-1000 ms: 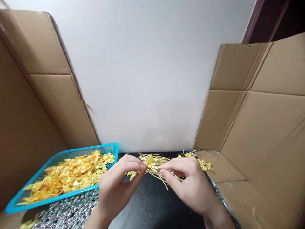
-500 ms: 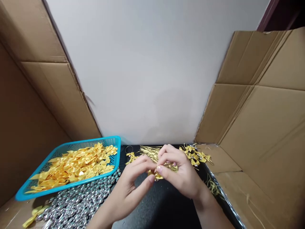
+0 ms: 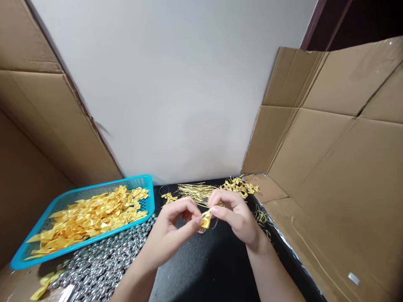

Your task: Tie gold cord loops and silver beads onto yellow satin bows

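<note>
Between my two hands, above the black work surface (image 3: 204, 268), is a small yellow ribbon bow (image 3: 206, 220). My left hand (image 3: 176, 226) pinches its left side between thumb and fingers. At the bow's upper right, the thumb and forefinger of my right hand (image 3: 234, 216) are pressed together on it or its tie; the exact grip is too small to make out. Just behind my hands lies a bundle of thin gold strings (image 3: 195, 191). Several finished-looking yellow bows with silver bells (image 3: 241, 186) are heaped behind my right hand.
A blue basket (image 3: 150, 197) of yellow ribbon bows stands at left. Many silver bells (image 3: 107, 258) lie in front of it. A few bows (image 3: 170, 198) sit left of the strings. String scraps (image 3: 260, 216) lie right. Cardboard walls (image 3: 330, 147) flank both sides, with a pale wall (image 3: 173, 84) behind.
The view has turned slightly right. My fingers have shifted, and the yellow bow now shows more clearly between my fingertips, where my right hand covered it more before.
</note>
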Demonstrator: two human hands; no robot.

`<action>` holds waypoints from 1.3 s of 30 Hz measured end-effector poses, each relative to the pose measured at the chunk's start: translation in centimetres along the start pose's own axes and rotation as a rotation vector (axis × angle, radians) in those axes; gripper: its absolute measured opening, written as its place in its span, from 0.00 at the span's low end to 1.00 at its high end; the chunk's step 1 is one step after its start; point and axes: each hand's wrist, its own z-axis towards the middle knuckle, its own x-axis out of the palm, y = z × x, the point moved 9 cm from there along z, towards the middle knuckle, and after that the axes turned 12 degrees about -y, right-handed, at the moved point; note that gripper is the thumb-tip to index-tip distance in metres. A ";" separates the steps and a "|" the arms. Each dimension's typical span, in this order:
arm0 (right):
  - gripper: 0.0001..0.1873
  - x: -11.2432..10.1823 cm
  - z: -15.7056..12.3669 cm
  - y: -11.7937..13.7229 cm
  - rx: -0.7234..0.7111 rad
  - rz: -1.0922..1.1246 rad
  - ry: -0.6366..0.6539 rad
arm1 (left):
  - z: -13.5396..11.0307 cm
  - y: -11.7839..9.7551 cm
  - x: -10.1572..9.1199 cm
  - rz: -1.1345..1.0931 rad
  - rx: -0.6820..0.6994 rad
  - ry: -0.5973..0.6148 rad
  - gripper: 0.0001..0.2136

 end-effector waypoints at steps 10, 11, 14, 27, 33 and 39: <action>0.11 -0.3 -1.5 0.9 -0.049 -0.131 -0.019 | -0.9 -2.6 -1.2 0.224 0.170 -0.197 0.10; 0.11 -0.3 -1.6 1.0 -0.061 -0.146 -0.012 | -0.9 -2.9 -1.2 0.247 0.196 -0.208 0.09; 0.11 0.0 -1.7 1.4 -0.094 -0.168 0.038 | -1.2 -3.8 -1.1 0.308 0.293 -0.204 0.08; 0.11 0.2 -1.3 0.3 0.024 -0.145 0.103 | -0.6 -2.8 0.9 0.265 0.214 0.013 0.05; 0.11 0.3 -1.2 -0.6 0.125 -0.130 0.068 | -0.6 -1.6 0.6 0.168 0.051 0.090 0.08; 0.11 0.1 -1.6 -1.7 0.251 -0.061 0.050 | -0.7 -1.0 0.7 0.091 -0.011 0.182 0.09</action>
